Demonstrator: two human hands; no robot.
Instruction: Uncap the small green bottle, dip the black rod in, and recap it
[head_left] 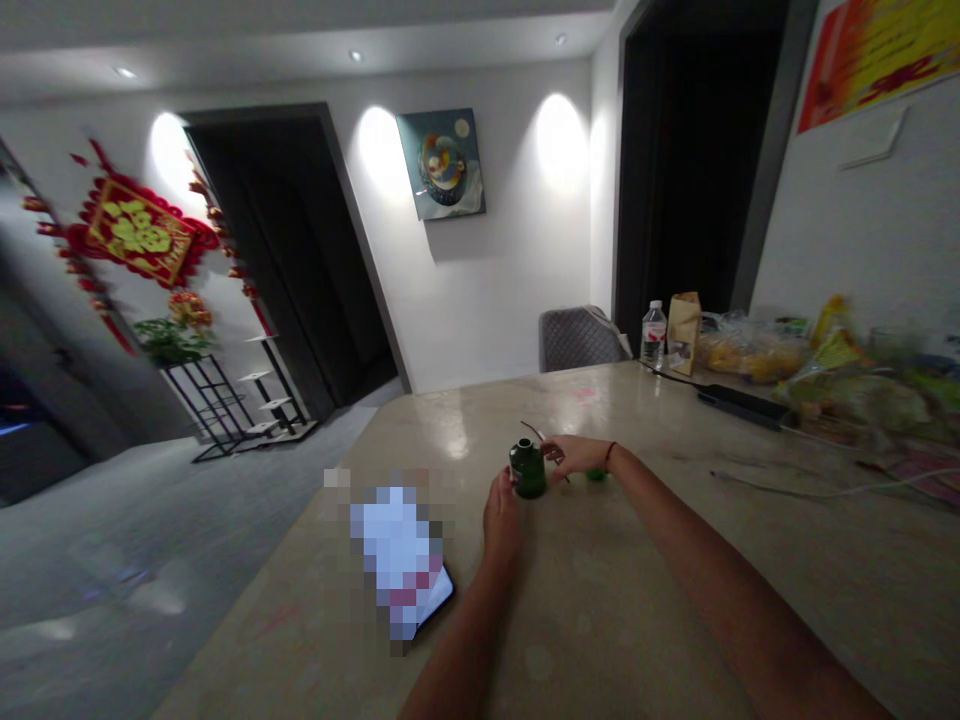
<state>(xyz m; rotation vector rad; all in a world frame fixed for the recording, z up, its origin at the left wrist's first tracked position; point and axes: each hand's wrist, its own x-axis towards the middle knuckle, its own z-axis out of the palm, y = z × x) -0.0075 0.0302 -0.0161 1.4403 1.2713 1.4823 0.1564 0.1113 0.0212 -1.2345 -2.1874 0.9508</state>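
A small dark green glass bottle (529, 472) with a short open neck stands upright on the table. My left hand (501, 515) is closed against its left side, fingers resting along the glass. Just right of the bottle, my right hand (576, 455) is closed on a thin dark stick-like thing (531, 429), which slants up to the left past the bottle's neck. Its exact kind is too small to make out. Under my right wrist lies a small green piece (596, 475), partly covered by the hand.
A phone (435, 605) with a lit, blurred-out screen lies left of my left forearm on the stone-topped table (600, 650). At the right are a water bottle (654, 335), a paper bag (683, 335), plastic bags (750, 345), a black adapter (746, 405) and a white cable (795, 492). A grey chair (577, 338) stands behind.
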